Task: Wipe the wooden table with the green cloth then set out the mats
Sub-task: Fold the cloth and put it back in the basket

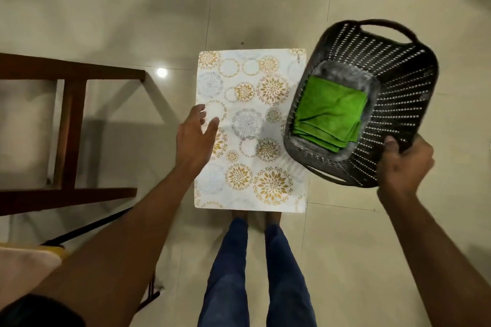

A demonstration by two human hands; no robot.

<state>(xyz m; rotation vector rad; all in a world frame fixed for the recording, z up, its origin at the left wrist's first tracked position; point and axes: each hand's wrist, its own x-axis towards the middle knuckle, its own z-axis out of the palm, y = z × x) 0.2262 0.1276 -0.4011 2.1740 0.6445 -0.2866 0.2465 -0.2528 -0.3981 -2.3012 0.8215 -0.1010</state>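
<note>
A white mat (252,125) printed with gold and grey flower circles is held flat over the floor in front of me. My left hand (196,135) holds its left edge, with the thumb lying on top. My right hand (403,162) grips the near rim of a dark perforated plastic basket (398,82), which is tilted toward me and overlaps the mat's right edge. The folded green cloth (329,111) lies in the bottom of the basket.
A brown wooden furniture frame (71,125) stands at the left on the glossy tiled floor. A pink cushion with a yellow edge (26,263) and a black rod (87,228) are at lower left. My legs in blue jeans (255,273) are below the mat.
</note>
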